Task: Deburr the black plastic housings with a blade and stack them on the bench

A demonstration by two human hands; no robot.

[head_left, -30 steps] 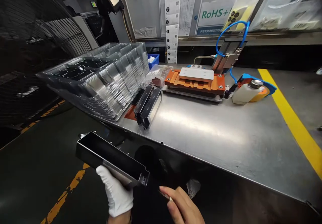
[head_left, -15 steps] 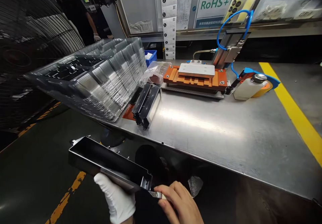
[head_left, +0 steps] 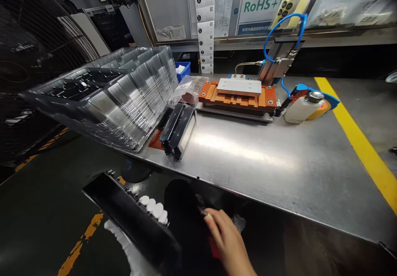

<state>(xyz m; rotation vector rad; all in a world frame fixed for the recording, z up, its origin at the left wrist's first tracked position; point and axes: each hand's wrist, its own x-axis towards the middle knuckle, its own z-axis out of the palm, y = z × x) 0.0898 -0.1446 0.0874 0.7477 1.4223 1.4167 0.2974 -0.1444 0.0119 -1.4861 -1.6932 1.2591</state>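
Steel desk (head_left: 254, 172), right; my gloved left fingers (head_left: 158, 210) curl round black housing (head_left: 127, 214), near left; bare right fingers (head_left: 217, 222) pinch small blurred tool (head_left: 202, 211).

Left hand (head_left: 132, 251) partly behind housing (head_left: 130, 216)

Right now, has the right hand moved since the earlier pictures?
Yes: the right hand has moved forward, closer to the metal table, and slightly to the right.
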